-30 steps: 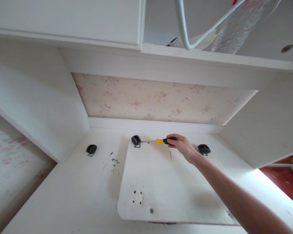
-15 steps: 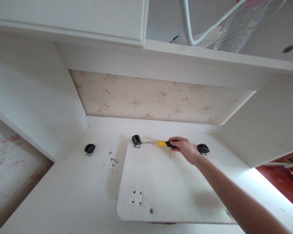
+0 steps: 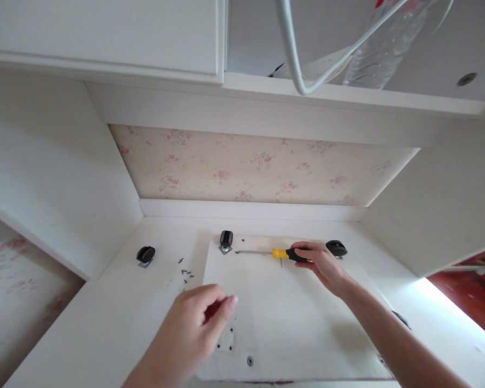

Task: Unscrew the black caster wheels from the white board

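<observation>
My right hand [image 3: 322,264] grips the black and yellow handle of a screwdriver [image 3: 278,253] that lies low over a white board [image 3: 291,318]. The screwdriver's metal tip points left, a short way right of a black caster wheel [image 3: 226,240] at the board's far left corner. My left hand [image 3: 194,328] hovers over the near left part of the board with its fingers curled together, and I cannot tell if anything is pinched in them. Below its fingers the board has a small square patch with screw holes [image 3: 226,339].
A second caster [image 3: 145,254] stands on the white desk [image 3: 105,323] to the left, a third caster [image 3: 337,248] behind my right hand. Several small dark screws [image 3: 186,272] lie on the desk. A shelf overhead holds a clear plastic bottle [image 3: 375,48]. Floral wallpaper [image 3: 250,167] backs the alcove.
My right hand pulled the screwdriver right and nearer, off the caster wheel. My left hand came into view over the board's near left.
</observation>
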Demonstrator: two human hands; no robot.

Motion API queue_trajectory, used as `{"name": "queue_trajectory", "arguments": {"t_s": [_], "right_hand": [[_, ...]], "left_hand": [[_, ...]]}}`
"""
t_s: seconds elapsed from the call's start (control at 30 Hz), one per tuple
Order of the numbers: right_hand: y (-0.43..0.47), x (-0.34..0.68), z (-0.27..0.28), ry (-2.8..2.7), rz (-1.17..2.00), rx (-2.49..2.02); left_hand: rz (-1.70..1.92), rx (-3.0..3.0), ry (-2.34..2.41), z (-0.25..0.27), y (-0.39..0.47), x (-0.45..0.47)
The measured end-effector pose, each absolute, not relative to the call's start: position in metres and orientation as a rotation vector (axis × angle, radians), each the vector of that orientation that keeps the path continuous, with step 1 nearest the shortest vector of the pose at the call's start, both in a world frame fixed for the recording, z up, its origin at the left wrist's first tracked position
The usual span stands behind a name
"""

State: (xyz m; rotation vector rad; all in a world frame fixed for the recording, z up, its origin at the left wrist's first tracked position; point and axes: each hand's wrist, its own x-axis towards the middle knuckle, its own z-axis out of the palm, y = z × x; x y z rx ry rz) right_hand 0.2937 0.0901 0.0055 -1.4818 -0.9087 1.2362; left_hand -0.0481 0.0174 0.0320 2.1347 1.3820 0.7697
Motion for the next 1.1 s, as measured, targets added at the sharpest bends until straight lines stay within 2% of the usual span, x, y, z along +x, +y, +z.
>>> {"name": "queue_trajectory", "arguments": {"t_s": [0.13, 0.3, 0.67, 1.1], "right_hand": [[0.070, 0.294, 0.003, -0.840, 1.239, -1.446], [0.037, 0.294, -0.001, -0.769, 1.191, -1.423], [-0.020, 0.288, -0.043, -0.651, 1.162, -1.450], [-0.026, 0.271, -0.029, -0.606, 1.169, -1.435]], "left_hand": [[0.591, 2.321, 1.463, 0.008, 0.058, -0.009], [0.602, 2.346, 1.542, -0.012, 0.077, 0.007], [0.688, 2.311, 1.558, -0.013, 0.069, 0.017], [0.697, 2.396, 1.563, -0.011, 0.068, 0.018]]}}
